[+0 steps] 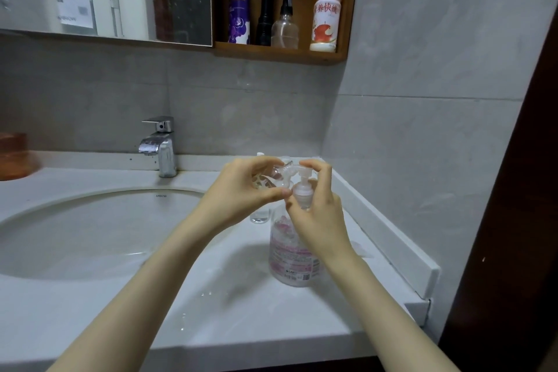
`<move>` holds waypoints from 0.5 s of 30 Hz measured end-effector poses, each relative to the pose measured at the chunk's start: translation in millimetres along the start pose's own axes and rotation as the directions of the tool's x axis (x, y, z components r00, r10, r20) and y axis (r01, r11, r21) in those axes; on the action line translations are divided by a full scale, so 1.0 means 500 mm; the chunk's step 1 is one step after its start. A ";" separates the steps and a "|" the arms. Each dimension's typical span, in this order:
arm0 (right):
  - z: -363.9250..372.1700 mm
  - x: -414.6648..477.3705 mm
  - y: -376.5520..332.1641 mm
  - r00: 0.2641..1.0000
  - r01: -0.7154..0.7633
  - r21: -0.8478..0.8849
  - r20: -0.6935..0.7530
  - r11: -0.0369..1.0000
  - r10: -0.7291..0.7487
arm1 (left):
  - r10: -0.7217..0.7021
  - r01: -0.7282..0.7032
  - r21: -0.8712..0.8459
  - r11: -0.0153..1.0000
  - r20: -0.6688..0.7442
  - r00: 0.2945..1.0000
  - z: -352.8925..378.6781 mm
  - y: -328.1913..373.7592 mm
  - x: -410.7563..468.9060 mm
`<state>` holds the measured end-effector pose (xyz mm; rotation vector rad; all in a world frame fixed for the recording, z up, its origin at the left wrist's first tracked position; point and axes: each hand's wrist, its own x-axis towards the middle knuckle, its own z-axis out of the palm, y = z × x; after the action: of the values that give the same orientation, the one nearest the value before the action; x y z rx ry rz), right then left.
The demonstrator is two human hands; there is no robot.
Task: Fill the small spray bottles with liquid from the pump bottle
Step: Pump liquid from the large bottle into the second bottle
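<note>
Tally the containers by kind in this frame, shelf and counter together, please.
Pump bottle: 1
Small clear bottles, one held, one standing: 2
Shelf bottles, purple, clear, orange-capped: 3
Orange tub: 1
Total: 7

The pump bottle [294, 254] stands on the tabletop [271, 320], below the right hand's fingers [311, 164], which rest on its pump head [305, 174]. Just left of them, the left hand's fingers [273, 195] hold a small spray bottle [271, 180] at the nozzle. Another small bottle [259, 217] stands beneath the left hand's fingers; the sink [99, 229] lies left.
</note>
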<state>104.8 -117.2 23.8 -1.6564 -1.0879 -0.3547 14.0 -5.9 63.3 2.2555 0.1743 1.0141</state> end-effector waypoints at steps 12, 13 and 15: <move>-0.001 0.009 -0.006 0.999 -0.030 0.037 -0.023 0.999 0.031 | 0.031 -0.031 0.012 0.999 0.011 0.999 -0.005 0.011 0.005; 0.001 0.012 -0.004 1.000 -0.021 0.036 -0.021 0.999 0.022 | 0.034 -0.035 0.022 0.999 0.018 0.999 -0.005 0.009 0.005; 0.006 0.011 0.000 1.000 -0.018 0.020 -0.017 1.000 0.018 | 0.029 -0.030 0.032 0.999 0.035 0.999 -0.003 0.003 0.002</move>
<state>107.0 -112.1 26.5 -1.6422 -1.0599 -0.3447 13.4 -6.2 65.5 2.3099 0.1443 0.9931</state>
